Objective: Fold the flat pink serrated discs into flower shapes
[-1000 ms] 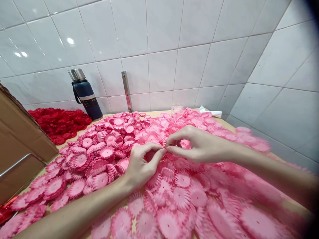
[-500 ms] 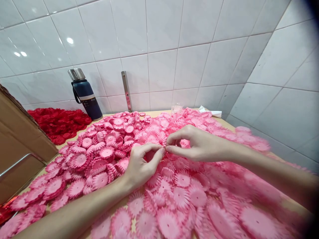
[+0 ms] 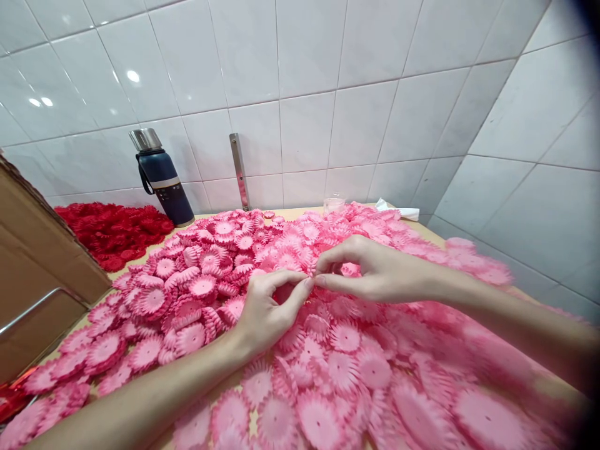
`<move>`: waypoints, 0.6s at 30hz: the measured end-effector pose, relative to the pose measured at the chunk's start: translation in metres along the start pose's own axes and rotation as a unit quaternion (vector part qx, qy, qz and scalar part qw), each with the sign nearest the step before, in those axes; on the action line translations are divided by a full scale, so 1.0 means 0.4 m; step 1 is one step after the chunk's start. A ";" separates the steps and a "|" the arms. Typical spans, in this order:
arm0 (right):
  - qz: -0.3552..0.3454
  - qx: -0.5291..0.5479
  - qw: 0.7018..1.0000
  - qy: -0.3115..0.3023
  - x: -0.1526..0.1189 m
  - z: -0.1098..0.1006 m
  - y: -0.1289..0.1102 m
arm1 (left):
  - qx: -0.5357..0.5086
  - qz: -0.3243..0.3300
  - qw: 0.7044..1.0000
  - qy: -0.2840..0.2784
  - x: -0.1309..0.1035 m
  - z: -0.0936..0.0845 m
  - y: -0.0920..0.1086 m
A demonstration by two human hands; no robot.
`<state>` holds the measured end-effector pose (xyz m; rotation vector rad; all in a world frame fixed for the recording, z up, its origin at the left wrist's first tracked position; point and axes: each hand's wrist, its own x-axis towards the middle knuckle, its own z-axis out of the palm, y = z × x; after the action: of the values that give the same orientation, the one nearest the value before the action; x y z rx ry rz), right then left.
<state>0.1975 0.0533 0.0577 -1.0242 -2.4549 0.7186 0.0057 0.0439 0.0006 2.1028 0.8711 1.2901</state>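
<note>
Pink flower-shaped discs (image 3: pixel 203 286) with fringed edges and a small hole in the middle lie heaped under and around both hands. My left hand (image 3: pixel 269 309) is closed in a pinch, thumb against forefinger, over the middle of the heap. Fingertip to fingertip with it, my right hand (image 3: pixel 370 272) pinches as well, coming in from the right. Whatever sits between the fingertips is too small or too covered to make out. A bit of pink shows through the loop of the right hand's fingers.
A dark blue flask (image 3: pixel 165 181) stands at the back left beside a pile of red fringed pieces (image 3: pixel 115 231). Cardboard (image 3: pixel 42 275) rises at the left edge. A metal strip (image 3: pixel 239 172), a clear cup (image 3: pixel 334 202) and white paper (image 3: pixel 398 210) are near the tiled wall.
Both hands keep their pinch with fingertips together. The whole view has shifted very slightly; the heap looks the same.
</note>
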 end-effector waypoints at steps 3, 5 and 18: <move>0.008 0.004 1.000 -0.011 -0.002 -0.004 -0.001 | 0.009 0.001 1.000 -0.003 -0.001 0.000 -0.003; 0.013 0.004 1.000 -0.014 -0.003 -0.006 -0.002 | 0.015 -0.002 1.000 -0.006 -0.001 0.000 -0.003; -0.006 -0.011 1.000 -0.004 -0.003 0.000 -0.003 | 0.008 -0.011 1.000 -0.013 0.003 -0.002 0.001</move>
<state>0.1977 0.0518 0.0583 -1.0157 -2.4790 0.6951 0.0055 0.0444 0.0018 2.1121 0.8950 1.2460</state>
